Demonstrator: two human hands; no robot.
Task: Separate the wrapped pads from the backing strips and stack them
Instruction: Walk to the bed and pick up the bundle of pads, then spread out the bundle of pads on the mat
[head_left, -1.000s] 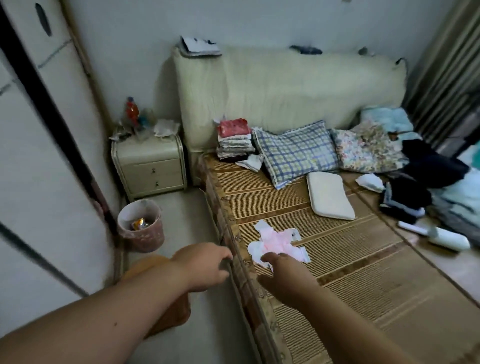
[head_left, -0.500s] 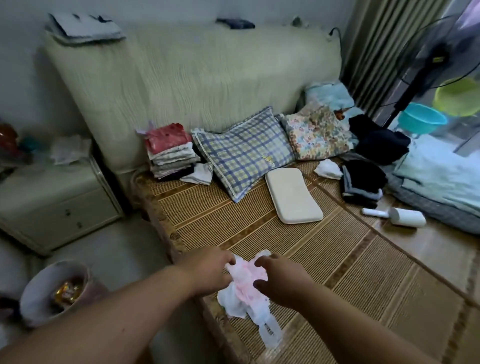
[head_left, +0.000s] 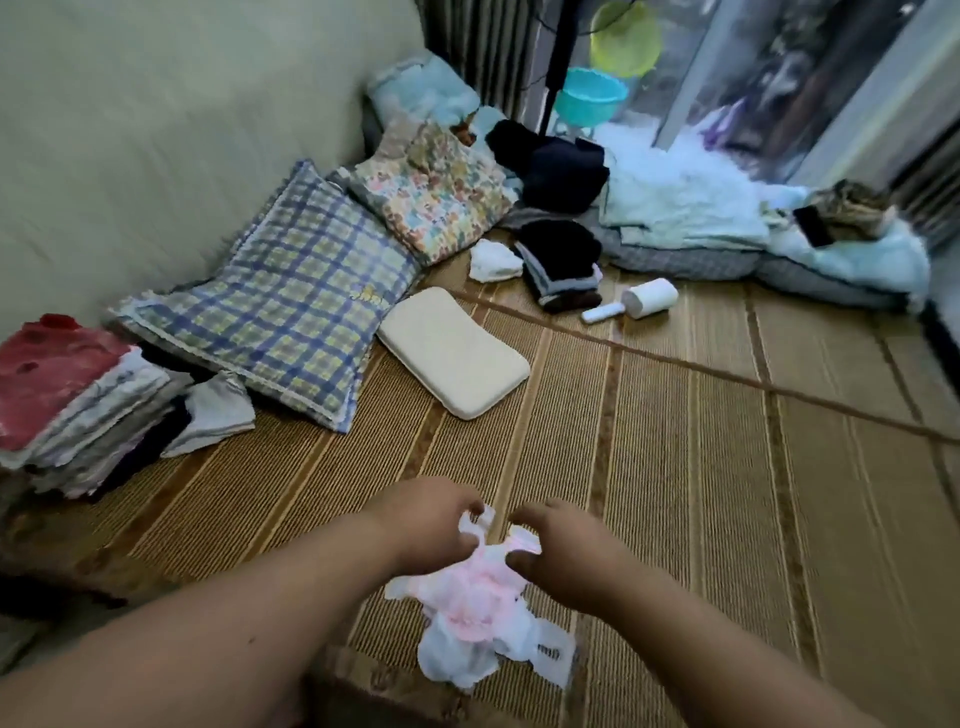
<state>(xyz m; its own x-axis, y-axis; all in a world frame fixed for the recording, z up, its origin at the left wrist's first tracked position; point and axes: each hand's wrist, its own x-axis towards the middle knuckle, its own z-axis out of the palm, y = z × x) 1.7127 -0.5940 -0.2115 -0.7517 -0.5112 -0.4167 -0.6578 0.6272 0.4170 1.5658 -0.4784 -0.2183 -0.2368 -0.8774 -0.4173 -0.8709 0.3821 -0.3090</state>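
Much of the frame is motion-blurred, and the clump of pads (head_left: 480, 605) is hard to read: pink and white wrappers are bunched together, so single pads and strips cannot be told apart. A white flap at the clump's lower right carries small dark print, too blurred to read. Both forearms are cut off by the bottom edge.

The pads hang between the two hands, low in the frame over the near edge of the mat (head_left: 701, 493) (whether the bottom of the clump touches the mat cannot be told). The left hand (head_left: 428, 519) pinches the clump's upper left, its fingertips closed on a white tab that sticks up just above them. The right hand (head_left: 563, 553) grips the upper right, thumb pressed into the pink wrapper and fingers curled over the top. The hands are near each other, with the bunched top of the clump between them.

Farther back lie a plaid pillow (head_left: 280, 301), a small cream pillow (head_left: 452, 351), a lint roller (head_left: 641, 300) and, at the left edge, a stack of folded clothes (head_left: 72, 400) partly cut off.
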